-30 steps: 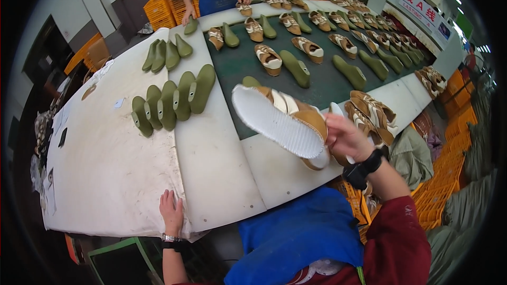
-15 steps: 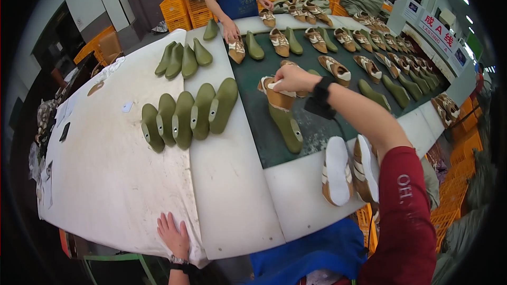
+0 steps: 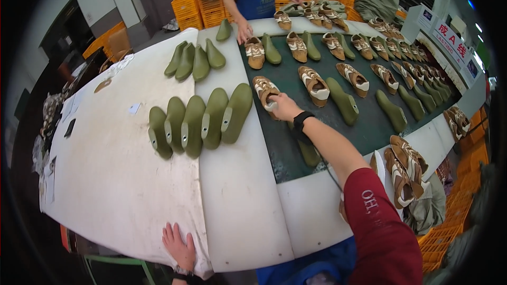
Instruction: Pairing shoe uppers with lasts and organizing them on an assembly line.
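Observation:
My right hand [image 3: 285, 107] reaches over the dark green belt [image 3: 264, 137], its fingers closed on the heel end of a brown and white sneaker upper [image 3: 262, 88]. That upper lies near the belt's left edge, toe pointing away from me. Beneath my right forearm is a green shoe last [image 3: 308, 153], partly covered by the arm. To the right of the held upper sits another brown sneaker upper [image 3: 313, 83], then a bare green last [image 3: 343, 100]. My left hand [image 3: 178, 247] rests flat, fingers spread, on the white cloth-covered table [image 3: 127, 190].
Several green lasts [image 3: 193, 124] stand in a row left of the belt, with more lasts [image 3: 185, 60] behind. Across the table, a co-worker's hand [image 3: 244, 31] is beside another upper [image 3: 254, 53]. Loose sneakers [image 3: 401, 171] crowd the near right edge. Orange crates [image 3: 449, 221] stand beyond.
My right hand has brought the upper from a raised, tilted position down onto the belt. My left hand stays flat on the cloth. The whole view has shifted slightly.

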Tool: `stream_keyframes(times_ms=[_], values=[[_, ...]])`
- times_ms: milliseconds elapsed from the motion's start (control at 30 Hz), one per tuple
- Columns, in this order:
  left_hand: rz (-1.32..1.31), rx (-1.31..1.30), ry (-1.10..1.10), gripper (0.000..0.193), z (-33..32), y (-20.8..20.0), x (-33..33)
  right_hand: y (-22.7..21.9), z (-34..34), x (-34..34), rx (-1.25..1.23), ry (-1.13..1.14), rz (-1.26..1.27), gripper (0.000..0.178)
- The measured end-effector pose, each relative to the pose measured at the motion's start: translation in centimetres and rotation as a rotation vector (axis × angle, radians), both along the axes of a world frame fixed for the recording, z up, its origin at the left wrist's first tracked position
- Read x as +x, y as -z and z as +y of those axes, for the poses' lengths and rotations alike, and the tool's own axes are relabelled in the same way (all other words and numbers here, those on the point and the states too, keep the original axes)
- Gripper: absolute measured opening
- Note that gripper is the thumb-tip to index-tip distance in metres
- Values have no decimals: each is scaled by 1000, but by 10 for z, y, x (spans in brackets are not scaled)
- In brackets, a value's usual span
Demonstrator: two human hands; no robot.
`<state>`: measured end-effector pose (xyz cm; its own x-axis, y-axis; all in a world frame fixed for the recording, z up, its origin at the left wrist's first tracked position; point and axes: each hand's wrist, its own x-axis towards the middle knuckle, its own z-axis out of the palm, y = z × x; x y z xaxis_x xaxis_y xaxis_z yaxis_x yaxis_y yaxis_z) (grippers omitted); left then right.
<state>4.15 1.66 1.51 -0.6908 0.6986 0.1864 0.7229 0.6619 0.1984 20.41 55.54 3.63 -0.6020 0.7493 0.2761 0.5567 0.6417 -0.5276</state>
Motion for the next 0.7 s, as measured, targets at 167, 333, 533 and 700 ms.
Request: stream_keyframes(times_ms=[167, 333, 533, 700], values=[[38, 21, 19, 52, 12, 10, -3, -77, -63, -2, -24, -295, -295, 37], [48, 36, 17, 54, 8, 8, -6, -104, -108, -39, -58, -467, -467, 39], [-363, -383, 587, 53, 8, -100, -62, -103, -85, -57, -50, -271, -431, 46], [-488, 26, 579, 48, 151, -211, -103, -66, -50, -82, -236, -118, -329, 63]])
